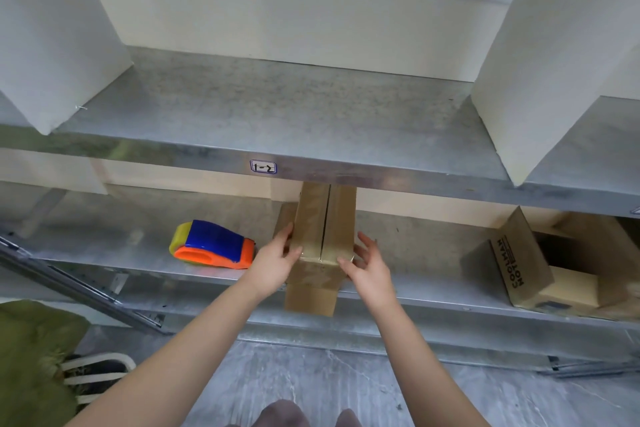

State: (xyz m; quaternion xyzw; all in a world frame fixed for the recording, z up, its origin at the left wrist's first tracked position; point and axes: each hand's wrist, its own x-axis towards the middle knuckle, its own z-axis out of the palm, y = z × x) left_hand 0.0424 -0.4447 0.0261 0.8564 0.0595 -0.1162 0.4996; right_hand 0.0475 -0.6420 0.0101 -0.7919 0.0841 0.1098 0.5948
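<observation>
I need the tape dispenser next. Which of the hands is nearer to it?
Left. The left hand holds the cardboard box just right of the tape dispenser; the right hand is at the box's far side.

Overhead: the front lip of the grey metal upper shelf [346,170] crosses above the tall brown taped cardboard box [323,225]; the clearance is hidden.
Left gap: narrow, between the box and the blue, orange and yellow tape dispenser [214,244]; the left hand [277,260] fills it.
Right gap: wide bare lower metal shelf [422,246] up to the open brown printed carton [519,267].
Upper level: open between the left white box [52,28] and the right white box [554,62].
</observation>
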